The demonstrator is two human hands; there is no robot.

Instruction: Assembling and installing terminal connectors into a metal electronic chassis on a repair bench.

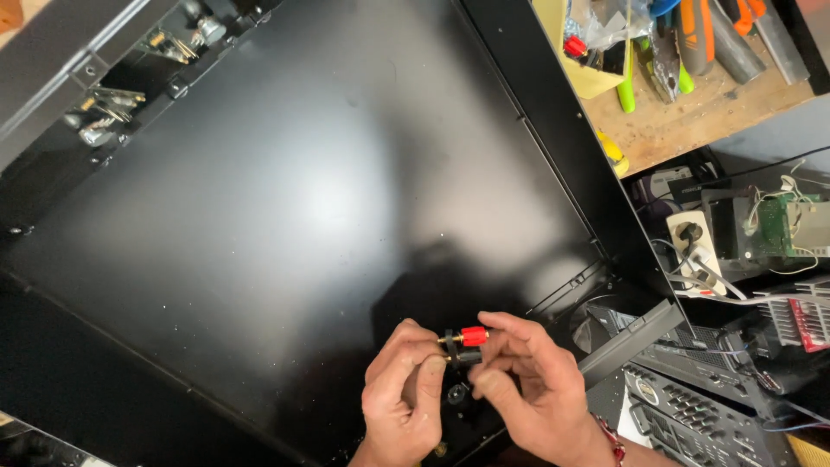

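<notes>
Left hand (pixel 405 393) and right hand (pixel 527 380) both pinch a red-capped terminal (pixel 467 338) near the bottom edge of the black metal panel (pixel 285 199); it seems not yet mounted, with a round hole (pixel 456 394) open just below

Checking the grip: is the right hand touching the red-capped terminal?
Touching. The head view shows the right hand with fingertips closed on the red-capped terminal, no gap between them.

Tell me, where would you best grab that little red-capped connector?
Pinch the red-capped connector by its red cap from the right, probably. It lies sideways, cap pointing right, and the right hand already nips it there. The left hand steadies the gold and black end, above the black metal panel.
</notes>
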